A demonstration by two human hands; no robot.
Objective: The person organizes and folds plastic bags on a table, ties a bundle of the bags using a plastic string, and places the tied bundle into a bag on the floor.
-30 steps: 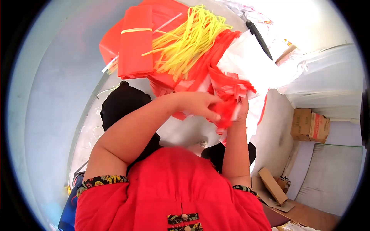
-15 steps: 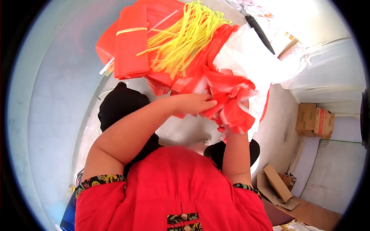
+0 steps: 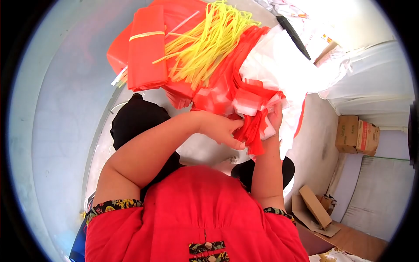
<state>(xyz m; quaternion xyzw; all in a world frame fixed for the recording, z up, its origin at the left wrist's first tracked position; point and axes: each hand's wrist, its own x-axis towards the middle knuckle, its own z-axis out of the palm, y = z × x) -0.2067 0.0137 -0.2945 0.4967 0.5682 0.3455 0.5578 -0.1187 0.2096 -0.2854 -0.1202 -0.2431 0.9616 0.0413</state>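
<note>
A gathered bunch of thin red and white plastic bags (image 3: 254, 129) hangs between my hands above my lap, folded and crumpled. My left hand (image 3: 220, 130) grips the bunch's near left side, its thumb along the lower edge and its fingertips partly hidden by the folds. On the other side, my right hand (image 3: 276, 117) is closed around the bunch, with most fingers behind the plastic. Just beyond lies a bundle of yellow strips (image 3: 214, 41) on more red plastic. A flat red folded stack (image 3: 147, 65) with a yellow band around it lies to the left.
White plastic sheeting (image 3: 273, 59) spreads at the back right, a dark folded umbrella-like object (image 3: 293, 37) across it. A cardboard box (image 3: 357, 135) stands against the right wall, with flattened cardboard (image 3: 314, 209) nearer. My dark-clad knee (image 3: 137, 118) is below the pile.
My left hand has shifted slightly down, its thumb now lower. The red plastic between my hands has narrowed into hanging folds, and more of my right hand shows.
</note>
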